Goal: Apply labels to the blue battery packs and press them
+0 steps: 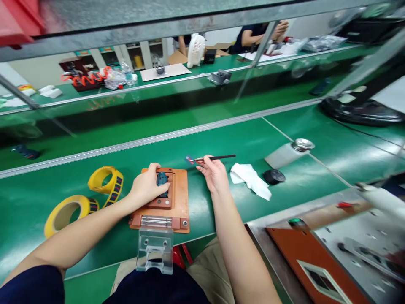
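An orange-brown fixture plate (180,198) lies on the green bench in front of me, with a clear plastic clamp (155,249) hanging off its near edge. My left hand (146,189) rests on the plate, fingers curled over a small dark blue part (162,180) seated in its recess. My right hand (215,172) is just right of the plate, fingers pinched on thin black tweezers (218,158). The tweezer tips point left and carry a tiny blue and red piece (189,160) above the bench.
Two yellow tape rolls (106,179) lie left of the plate. A crumpled white cloth (251,179), a black cap (274,176) and a white dispenser bottle (286,154) sit to the right. A metal table with another orange plate (303,253) stands near right. Another person works at the far bench.
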Motion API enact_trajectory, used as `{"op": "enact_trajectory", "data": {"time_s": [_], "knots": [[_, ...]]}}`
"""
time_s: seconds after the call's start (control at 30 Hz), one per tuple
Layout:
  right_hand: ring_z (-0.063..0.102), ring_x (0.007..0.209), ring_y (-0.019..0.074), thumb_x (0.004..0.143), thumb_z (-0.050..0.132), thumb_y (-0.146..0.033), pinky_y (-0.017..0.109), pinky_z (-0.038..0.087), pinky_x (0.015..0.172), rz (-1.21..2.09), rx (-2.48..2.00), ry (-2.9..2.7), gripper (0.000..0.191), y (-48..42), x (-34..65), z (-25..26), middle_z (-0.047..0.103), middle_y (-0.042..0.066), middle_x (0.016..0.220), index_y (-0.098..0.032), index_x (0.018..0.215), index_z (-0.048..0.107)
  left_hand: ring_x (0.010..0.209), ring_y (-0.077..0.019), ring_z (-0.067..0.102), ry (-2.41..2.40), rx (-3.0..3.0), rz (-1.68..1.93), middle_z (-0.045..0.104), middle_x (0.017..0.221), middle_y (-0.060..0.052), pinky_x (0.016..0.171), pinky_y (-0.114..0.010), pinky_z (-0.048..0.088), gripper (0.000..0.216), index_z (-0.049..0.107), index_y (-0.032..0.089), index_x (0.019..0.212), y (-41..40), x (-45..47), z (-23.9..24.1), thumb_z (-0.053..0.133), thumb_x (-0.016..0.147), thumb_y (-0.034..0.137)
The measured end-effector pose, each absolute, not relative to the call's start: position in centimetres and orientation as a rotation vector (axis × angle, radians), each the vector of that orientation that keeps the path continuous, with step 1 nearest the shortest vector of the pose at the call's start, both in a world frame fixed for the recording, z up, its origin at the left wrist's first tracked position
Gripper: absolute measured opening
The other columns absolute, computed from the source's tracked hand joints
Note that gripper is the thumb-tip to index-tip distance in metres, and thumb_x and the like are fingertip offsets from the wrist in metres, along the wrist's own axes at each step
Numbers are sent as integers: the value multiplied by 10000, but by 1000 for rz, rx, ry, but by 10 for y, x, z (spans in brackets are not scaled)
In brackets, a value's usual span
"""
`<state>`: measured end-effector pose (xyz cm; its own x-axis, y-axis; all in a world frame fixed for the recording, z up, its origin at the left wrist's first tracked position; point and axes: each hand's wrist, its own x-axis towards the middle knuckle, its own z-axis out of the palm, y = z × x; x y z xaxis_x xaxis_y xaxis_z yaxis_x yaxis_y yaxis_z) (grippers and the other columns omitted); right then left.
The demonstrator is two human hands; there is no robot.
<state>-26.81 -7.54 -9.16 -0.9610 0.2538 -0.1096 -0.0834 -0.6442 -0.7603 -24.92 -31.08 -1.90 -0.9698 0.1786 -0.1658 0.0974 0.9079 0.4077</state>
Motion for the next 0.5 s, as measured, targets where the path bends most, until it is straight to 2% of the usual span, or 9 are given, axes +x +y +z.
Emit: {"op": "enact_trajectory", "data": {"time_s": [0.1, 0.2, 0.3, 0.37, 0.43, 0.5], "knots": [[723, 708, 142, 542, 969, -399, 193, 605, 589, 2668, -329, -1218, 452, -73, -270, -94, 762, 32, 773, -179, 815, 682, 789, -243, 657, 2869, 208, 697, 631, 775, 8, 706, -336, 456, 566, 504, 201, 1233, -312, -249, -11, 713, 757, 425], [728, 717, 142, 543, 972, -392, 188, 605, 589, 2680, -311, -1227, 441, -72, -272, -95, 762, 29, 770, -182, 809, 688, 752, -211, 644, 2770, 149, 1056, 617, 756, 20, 707, -328, 484, 569, 505, 203, 1189, -317, -250, -3, 761, 723, 406], [731, 724, 144, 531, 977, -398, 181, 603, 580, 2676, -321, -1239, 448, -72, -271, -94, 763, 35, 772, -177, 798, 693, 754, -198, 666, 2172, -25, 1595, 661, 837, -32, 676, -324, 539, 580, 527, 175, 1145, -325, -253, 1, 806, 695, 413], [731, 720, 145, 520, 981, -397, 181, 604, 577, 2667, -342, -1245, 454, -72, -270, -94, 765, 40, 775, -174, 796, 697, 806, -205, 687, 1788, -108, 1794, 688, 933, -86, 683, -330, 573, 560, 577, 147, 1110, -332, -256, 2, 830, 689, 415], [730, 716, 146, 505, 986, -394, 185, 608, 580, 2667, -359, -1244, 459, -71, -271, -95, 764, 39, 773, -174, 791, 703, 874, -207, 693, 1672, -126, 1935, 694, 1012, -108, 739, -332, 593, 542, 626, 135, 1098, -343, -263, 2, 849, 685, 406], [729, 711, 146, 488, 992, -391, 186, 610, 581, 2669, -373, -1241, 463, -70, -271, -95, 762, 39, 769, -172, 781, 707, 914, -207, 697, 1814, -108, 2049, 696, 1053, -97, 797, -342, 598, 547, 643, 153, 1128, -359, -277, 2, 849, 688, 403]]}}
